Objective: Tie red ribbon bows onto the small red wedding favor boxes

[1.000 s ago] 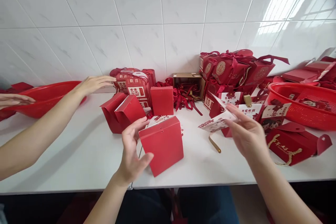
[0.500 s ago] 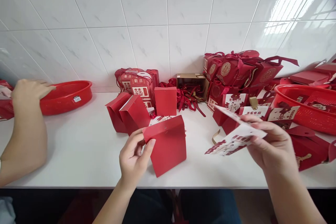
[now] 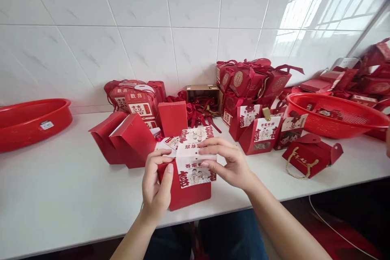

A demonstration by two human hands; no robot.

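My left hand (image 3: pixel 159 183) grips the left upper edge of a red gift box (image 3: pixel 191 197) that stands on the white table near its front edge. Over the box's top lies a folded white card (image 3: pixel 198 172) with red characters and a drawn couple. My right hand (image 3: pixel 227 160) pinches the card's right end at the fold, thumb in front and fingers behind. The card hides the top of the box. Just behind are loose printed cards (image 3: pixel 171 142) and an upright plain red box (image 3: pixel 173 118). Two more plain red boxes (image 3: pixel 132 140) lean together to the left.
Red plastic baskets stand at the left (image 3: pixel 57 115) and right (image 3: pixel 323 124). Finished-looking boxes with cards (image 3: pixel 263 136) and a rope-handled red box (image 3: pixel 310 156) sit at right. Ribboned boxes (image 3: pixel 248 79) are piled by the wall, beside a cardboard box (image 3: pixel 204 93) of ribbons.
My right hand has brought the folded card leftward from beside the box onto its top. The view has turned right, and the neighbour's arm at left is out of sight.
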